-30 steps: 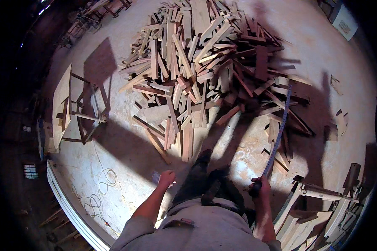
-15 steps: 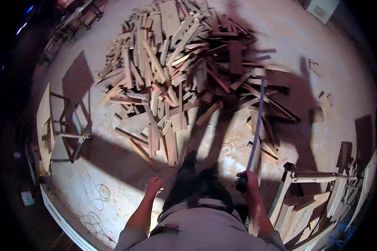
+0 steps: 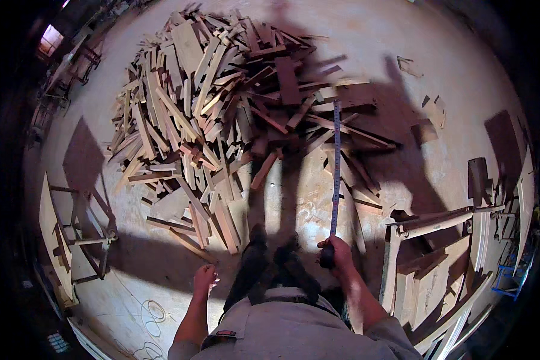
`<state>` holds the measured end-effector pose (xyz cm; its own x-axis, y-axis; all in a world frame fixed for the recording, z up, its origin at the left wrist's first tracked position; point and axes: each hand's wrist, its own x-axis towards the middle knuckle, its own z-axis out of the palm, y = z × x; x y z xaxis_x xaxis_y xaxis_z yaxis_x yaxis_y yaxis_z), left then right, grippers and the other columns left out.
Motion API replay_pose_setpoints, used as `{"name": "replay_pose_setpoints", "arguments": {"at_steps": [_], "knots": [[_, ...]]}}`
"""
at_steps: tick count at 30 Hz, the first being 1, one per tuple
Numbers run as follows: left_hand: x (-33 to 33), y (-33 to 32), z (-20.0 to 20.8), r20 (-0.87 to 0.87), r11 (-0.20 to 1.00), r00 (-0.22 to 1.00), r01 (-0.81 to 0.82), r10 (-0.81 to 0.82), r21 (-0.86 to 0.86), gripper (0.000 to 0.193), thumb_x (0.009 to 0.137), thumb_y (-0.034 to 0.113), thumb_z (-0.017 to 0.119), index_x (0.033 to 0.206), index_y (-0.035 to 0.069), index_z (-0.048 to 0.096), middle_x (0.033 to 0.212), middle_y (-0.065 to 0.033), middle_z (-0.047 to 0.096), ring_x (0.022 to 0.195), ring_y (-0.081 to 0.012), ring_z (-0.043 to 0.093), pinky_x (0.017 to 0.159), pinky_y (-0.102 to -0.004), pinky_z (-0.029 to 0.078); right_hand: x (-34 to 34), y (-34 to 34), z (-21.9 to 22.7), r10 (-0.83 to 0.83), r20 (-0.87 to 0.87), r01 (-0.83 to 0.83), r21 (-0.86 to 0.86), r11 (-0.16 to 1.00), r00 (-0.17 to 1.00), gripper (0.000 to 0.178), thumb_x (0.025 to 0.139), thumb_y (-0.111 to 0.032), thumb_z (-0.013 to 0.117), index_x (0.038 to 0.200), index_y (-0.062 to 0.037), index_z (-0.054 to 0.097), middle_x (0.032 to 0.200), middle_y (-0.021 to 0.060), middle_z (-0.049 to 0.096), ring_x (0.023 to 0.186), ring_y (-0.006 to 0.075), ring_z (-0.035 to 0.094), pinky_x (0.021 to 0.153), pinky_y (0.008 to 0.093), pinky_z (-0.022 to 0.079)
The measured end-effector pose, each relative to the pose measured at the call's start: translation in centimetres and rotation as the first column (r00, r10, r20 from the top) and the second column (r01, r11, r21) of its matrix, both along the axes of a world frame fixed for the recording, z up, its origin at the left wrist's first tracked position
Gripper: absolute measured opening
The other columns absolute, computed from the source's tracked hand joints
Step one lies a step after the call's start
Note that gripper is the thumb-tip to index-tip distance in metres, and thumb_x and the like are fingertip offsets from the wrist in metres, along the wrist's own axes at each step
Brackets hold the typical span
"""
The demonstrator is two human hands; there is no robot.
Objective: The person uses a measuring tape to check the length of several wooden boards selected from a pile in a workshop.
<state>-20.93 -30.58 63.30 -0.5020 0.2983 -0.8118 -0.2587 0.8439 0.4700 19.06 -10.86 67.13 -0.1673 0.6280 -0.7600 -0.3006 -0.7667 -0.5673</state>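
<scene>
Low in the frame, right of centre, closed around a dark tape measure (image 3: 327, 257): fingers of the right hand (image 3: 340, 253). From that grip, a pale, marked blade (image 3: 335, 171) drawn out nearly straight up the frame, ending over the shadowed right side of a wood heap (image 3: 186, 126); cannot tell whether touching at the tip. Left of centre, near the lower edge, left hand (image 3: 204, 278) with fingers curled into a loose fist; cannot tell whether around anything. Between both hands, dark trousers (image 3: 246, 267), with a grey shirt (image 3: 276, 327) below. Across the upper left and centre, cut pieces of that heap at all angles on a pale floor (image 3: 444, 66). At lower right, beside the right forearm, a wooden frame (image 3: 432, 224) near upright boards (image 3: 435, 281). Along the left edge, a tilted panel (image 3: 48, 216).
</scene>
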Motion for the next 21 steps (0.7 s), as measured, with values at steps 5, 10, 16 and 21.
{"name": "replay_pose_setpoints", "arguments": {"at_steps": [5,10,16,21], "knots": [[0.2,4.0,1.9,0.023,0.997,1.0,0.012,-0.013,0.071,0.024,0.089,0.023,0.058,0.103,0.004,0.06,0.079,-0.0056,0.063,0.057,-0.012,0.058,0.044,-0.0224,0.039,0.0,1.3,-0.3,-0.047,0.043,0.05,-0.082,0.995,0.998,0.03,0.094,-0.034,0.048,0.094,-0.0049,0.052,0.09,0.0145,0.061,0.062,0.0236,0.061,0.053,0.0433,0.054],[-0.9,10.4,2.9,0.132,0.973,0.983,0.094,-0.124,0.211,0.027,0.089,0.023,0.056,0.108,0.003,0.059,0.079,-0.0053,0.062,0.059,-0.0117,0.058,0.047,-0.0225,0.04,-0.1,3.3,-0.6,-0.127,0.061,0.134,-0.147,0.98,0.99,0.03,0.093,-0.034,0.049,0.094,-0.0049,0.053,0.092,0.0148,0.061,0.062,0.024,0.061,0.052,0.0442,0.054],[1.0,25.1,11.2,0.036,0.868,0.933,0.319,-0.358,0.381,0.031,0.089,0.014,0.055,0.115,-0.001,0.061,0.094,-0.0082,0.068,0.078,-0.0151,0.065,0.061,-0.0252,0.048,-1.4,7.0,-1.6,-0.242,0.134,0.26,-0.14,0.955,0.961,0.031,0.092,-0.038,0.052,0.091,-0.0074,0.055,0.086,0.0143,0.063,0.055,0.0243,0.059,0.046,0.0413,0.05],[2.1,35.3,23.9,0.294,0.6,0.676,0.273,-0.676,0.752,0.046,0.086,0.011,0.058,0.129,-0.002,0.052,0.117,-0.013,0.063,0.098,-0.0162,0.059,0.085,-0.0295,0.048,-2.6,9.3,-5.4,-0.266,0.305,0.333,-0.193,0.923,0.914,0.031,0.092,-0.038,0.054,0.085,-0.0081,0.056,0.08,0.012,0.063,0.055,0.0226,0.059,0.044,0.0408,0.049]]}}
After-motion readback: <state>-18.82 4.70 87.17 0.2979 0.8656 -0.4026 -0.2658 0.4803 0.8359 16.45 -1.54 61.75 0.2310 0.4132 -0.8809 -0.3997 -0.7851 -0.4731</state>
